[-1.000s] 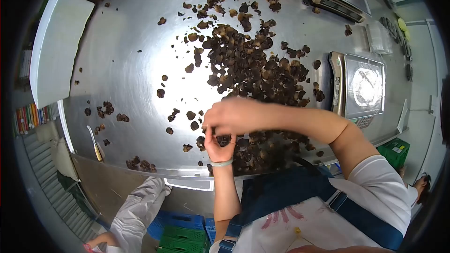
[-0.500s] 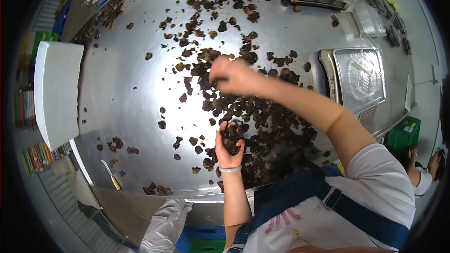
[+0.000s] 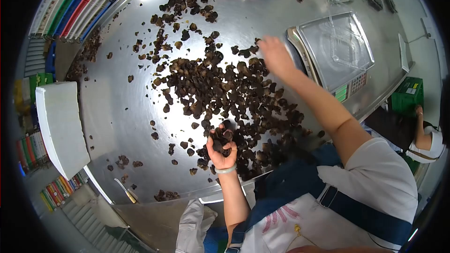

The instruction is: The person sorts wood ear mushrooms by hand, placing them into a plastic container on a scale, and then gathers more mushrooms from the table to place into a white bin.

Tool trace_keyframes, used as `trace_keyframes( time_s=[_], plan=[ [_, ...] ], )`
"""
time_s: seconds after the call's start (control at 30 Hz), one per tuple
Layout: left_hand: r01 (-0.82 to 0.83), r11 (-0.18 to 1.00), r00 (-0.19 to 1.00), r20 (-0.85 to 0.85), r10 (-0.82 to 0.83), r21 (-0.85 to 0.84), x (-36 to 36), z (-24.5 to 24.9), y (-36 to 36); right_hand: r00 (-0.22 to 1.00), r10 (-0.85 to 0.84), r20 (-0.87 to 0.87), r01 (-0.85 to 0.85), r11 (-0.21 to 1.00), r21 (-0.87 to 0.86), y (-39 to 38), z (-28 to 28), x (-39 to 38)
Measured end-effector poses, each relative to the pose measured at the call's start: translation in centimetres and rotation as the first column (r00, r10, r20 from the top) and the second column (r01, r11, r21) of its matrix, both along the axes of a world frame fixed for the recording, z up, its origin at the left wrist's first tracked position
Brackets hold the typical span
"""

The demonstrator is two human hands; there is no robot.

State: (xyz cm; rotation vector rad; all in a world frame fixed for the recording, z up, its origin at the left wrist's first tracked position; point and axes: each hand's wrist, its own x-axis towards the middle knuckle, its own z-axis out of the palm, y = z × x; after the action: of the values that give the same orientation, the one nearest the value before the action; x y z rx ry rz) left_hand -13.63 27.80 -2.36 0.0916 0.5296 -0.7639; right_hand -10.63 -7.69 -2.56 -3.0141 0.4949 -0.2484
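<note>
Left hand (image 3: 220, 153) gripping dark pieces (image 3: 220, 136), right hand (image 3: 274, 55) perhaps touching scale (image 3: 323, 68) edge

steel table (image 3: 122, 107) bears scattered dark mushrooms (image 3: 211, 84), a scale (image 3: 314, 52).

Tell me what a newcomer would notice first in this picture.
First, the big heap of dark dried pieces spread over the middle of the shiny steel table. Next, the left hand at the near edge, closed around a handful of them. The right hand is stretched out toward the scale at the right, which carries a clear plastic tray.
</note>
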Motion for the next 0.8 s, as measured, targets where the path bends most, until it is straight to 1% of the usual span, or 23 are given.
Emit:
trace_keyframes(
  time_s=[0.07,0.1,0.13,0.2,0.23,0.27,0.3,0.33,0.37,0.43,0.47,0.5,0.53,0.57,0.6,0.63,0.67,0.7,0.73,0.77,0.8],
  plan=[
    [-0.002,0.999,1.0,-0.017,0.003,0.041,-0.4,0.7,-0.4,0.999,-0.043,0.003,0.042,0.986,0.164,-2.9,-4.1,-1.7],
    [-0.004,0.998,1.0,-0.022,0.005,0.055,-0.5,0.9,-0.7,0.998,-0.067,0.006,0.064,0.969,0.24,-3.2,-3.7,-2.1],
    [0.005,0.997,1.0,-0.009,-0.004,0.073,-0.7,0.9,-1.0,0.997,-0.069,0.041,0.05,0.932,0.36,-3.2,-3.4,-2.6],
    [0.025,0.993,1.0,0.014,-0.027,0.117,-1.5,1.1,-1.3,0.99,-0.088,0.109,0.008,0.812,0.584,-1.8,-2.4,-3.9],
    [0.028,0.985,1.0,0.005,-0.03,0.171,-1.8,1.4,-1.6,0.975,-0.133,0.179,-0.016,0.757,0.653,-0.4,-1.8,-4.5],
    [0.038,0.976,0.999,-0.003,-0.038,0.216,-2.3,1.7,-2.0,0.981,-0.159,0.111,0.019,0.645,0.764,1.2,-0.2,-5.2],
    [0.054,0.965,0.999,-0.014,-0.053,0.257,-2.7,1.9,-2.7,0.984,-0.166,0.058,0.019,0.432,0.902,2.9,2.5,-6.2],
    [0.091,0.96,0.995,-0.056,-0.079,0.266,-2.9,2.6,-3.9,0.976,0.034,0.213,-0.189,0.611,0.769,3.5,3.4,-7.3],
    [0.107,0.942,0.994,-0.052,-0.095,0.317,-3.2,3.2,-5.2,0.969,0.062,0.239,-0.226,0.606,0.763,4.3,3.9,-8.6],
    [0.159,0.907,0.987,-0.054,-0.149,0.39,-3.7,4.4,-8.4,0.893,0.015,0.45,-0.348,0.655,0.67,3.3,6.5,-10.6],
    [0.175,0.863,0.982,-0.023,-0.187,0.473,-4.2,5.1,-10.1,0.878,-0.062,0.475,-0.302,0.697,0.65,1.9,7.4,-11.6],
    [0.211,0.864,0.973,-0.016,-0.229,0.457,-4.1,5.3,-11.9,0.856,-0.136,0.499,-0.254,0.73,0.635,0.3,8.3,-12.8],
    [0.227,0.856,0.961,0.037,-0.275,0.465,-4.2,6.2,-14.2,0.849,-0.25,0.466,-0.191,0.677,0.71,-1.4,9.7,-13.9],
    [0.244,0.846,0.942,0.092,-0.323,0.473,-4.3,7.4,-16.8,0.81,-0.326,0.488,-0.166,0.67,0.724,-3.3,10.8,-15.3],
    [0.283,0.843,0.927,0.096,-0.363,0.457,-4.1,8.2,-19.4,0.774,-0.371,0.514,-0.156,0.674,0.722,-5.4,10.9,-16.6],
    [0.31,0.816,0.908,0.103,-0.407,0.487,-4.0,8.6,-21.8,0.76,-0.384,0.524,-0.101,0.728,0.679,-7.6,11.0,-18.0],
    [0.344,0.796,0.864,0.163,-0.476,0.498,-3.9,9.4,-24.6,0.735,-0.414,0.537,-0.071,0.741,0.668,-9.7,11.1,-19.3],
    [0.326,0.787,0.821,0.257,-0.51,0.523,-4.1,10.4,-27.8,0.699,-0.48,0.53,-0.047,0.709,0.704,-11.4,11.0,-20.3],
    [0.372,0.79,0.734,0.366,-0.572,0.488,-4.2,11.0,-30.6,0.659,-0.542,0.521,-0.026,0.676,0.737,-13.0,10.9,-21.3],
    [0.386,0.771,0.683,0.405,-0.608,0.506,-4.6,12.2,-33.7,0.615,-0.599,0.514,-0.008,0.646,0.763,-14.7,10.9,-22.2],
    [0.346,0.764,0.63,0.469,-0.619,0.545,-5.3,12.2,-36.9,0.628,-0.626,0.462,0.001,0.595,0.804,-16.1,10.3,-23.0]
  ],
)
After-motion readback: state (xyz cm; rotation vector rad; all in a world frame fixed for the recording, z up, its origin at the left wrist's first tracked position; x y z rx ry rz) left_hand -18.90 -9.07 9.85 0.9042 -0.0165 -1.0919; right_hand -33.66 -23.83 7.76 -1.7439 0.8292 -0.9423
